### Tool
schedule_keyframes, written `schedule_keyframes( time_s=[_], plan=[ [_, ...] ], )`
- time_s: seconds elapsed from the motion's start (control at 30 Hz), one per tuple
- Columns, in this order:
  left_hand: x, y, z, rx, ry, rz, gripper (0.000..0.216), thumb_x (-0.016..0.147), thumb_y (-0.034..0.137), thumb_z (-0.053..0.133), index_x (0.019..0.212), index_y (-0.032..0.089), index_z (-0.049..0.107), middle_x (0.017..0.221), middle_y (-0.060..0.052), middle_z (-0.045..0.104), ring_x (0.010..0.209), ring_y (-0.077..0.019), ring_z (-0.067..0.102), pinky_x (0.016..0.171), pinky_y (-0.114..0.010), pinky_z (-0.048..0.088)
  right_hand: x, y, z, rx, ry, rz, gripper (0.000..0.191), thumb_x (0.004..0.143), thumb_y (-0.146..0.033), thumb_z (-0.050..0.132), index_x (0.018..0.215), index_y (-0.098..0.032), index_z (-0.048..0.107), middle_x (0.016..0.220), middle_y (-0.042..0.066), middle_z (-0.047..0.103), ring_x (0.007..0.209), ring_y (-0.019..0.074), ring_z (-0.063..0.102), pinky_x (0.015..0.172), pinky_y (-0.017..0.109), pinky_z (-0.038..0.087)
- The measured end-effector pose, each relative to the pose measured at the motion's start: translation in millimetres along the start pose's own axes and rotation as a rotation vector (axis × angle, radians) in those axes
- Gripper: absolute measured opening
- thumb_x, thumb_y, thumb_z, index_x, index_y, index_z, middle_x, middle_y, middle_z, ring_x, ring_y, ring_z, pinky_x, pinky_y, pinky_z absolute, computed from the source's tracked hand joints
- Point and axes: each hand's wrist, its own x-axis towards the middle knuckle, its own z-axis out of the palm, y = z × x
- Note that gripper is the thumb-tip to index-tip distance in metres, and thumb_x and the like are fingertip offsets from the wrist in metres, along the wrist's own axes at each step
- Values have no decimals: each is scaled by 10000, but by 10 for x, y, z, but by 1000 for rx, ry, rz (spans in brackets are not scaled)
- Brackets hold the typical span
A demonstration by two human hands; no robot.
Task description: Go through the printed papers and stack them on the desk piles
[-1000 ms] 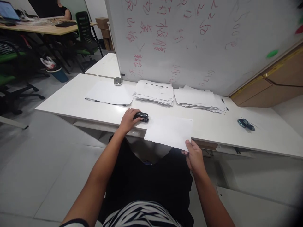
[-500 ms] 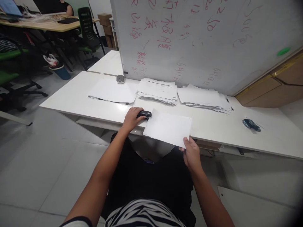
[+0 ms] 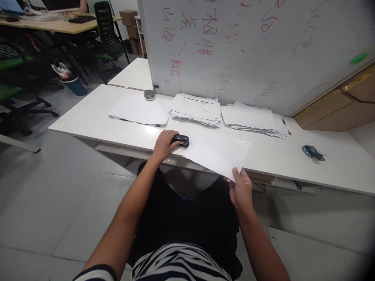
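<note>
My left hand (image 3: 164, 145) is wrapped round a black stapler (image 3: 181, 140) near the front edge of the white desk. Between finger and thumb, my right hand (image 3: 241, 188) grips the lower right corner of a white paper sheet (image 3: 218, 154); whether it is one sheet or a few I cannot tell. The paper slants over the desk's front edge, its left end close beside the stapler's nose. My right fingers are partly hidden under the paper.
Behind lie a paper stack (image 3: 195, 109), a second stack (image 3: 254, 119) and flat sheets (image 3: 140, 109) with a grey mouse (image 3: 149, 95). A dark plastic-wrapped object (image 3: 313, 153) lies right on the desk (image 3: 88, 113). A whiteboard (image 3: 249, 50) stands along the back.
My right hand has drawn the paper to the right, so its left end has come away from the stapler's jaws. The stapler has stayed nearly in place in my left hand.
</note>
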Motion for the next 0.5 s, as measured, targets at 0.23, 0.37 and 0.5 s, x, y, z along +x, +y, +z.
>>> schedule_keyframes(
  time_s=[0.23, 0.37, 0.5],
  plan=[
    [-6, -27, 20, 7, 5, 31, 309, 888, 417, 586, 1130, 226, 575, 1140, -63, 666, 1094, -241, 568, 1043, -396, 360, 1, -33, 72, 6, -5, 6, 269, 777, -397, 743, 942, -200, 661, 808, -25, 602, 560, 52, 453, 511, 189, 415],
    [-5, -30, 25, 16, 13, 28, 324, 882, 435, 592, 1130, 228, 580, 1142, -64, 669, 1099, -247, 572, 1065, -406, 351, 23, 32, 173, -11, -52, 42, 291, 777, -415, 735, 969, -208, 664, 821, -22, 605, 570, 65, 456, 516, 206, 421],
    [-5, -36, 41, 16, 22, 23, 336, 874, 438, 602, 1141, 235, 586, 1147, -57, 671, 1090, -242, 572, 1061, -404, 362, 39, 133, 302, -63, -153, 114, 336, 762, -442, 737, 978, -192, 673, 865, 5, 640, 592, 80, 460, 544, 233, 432]
  ],
)
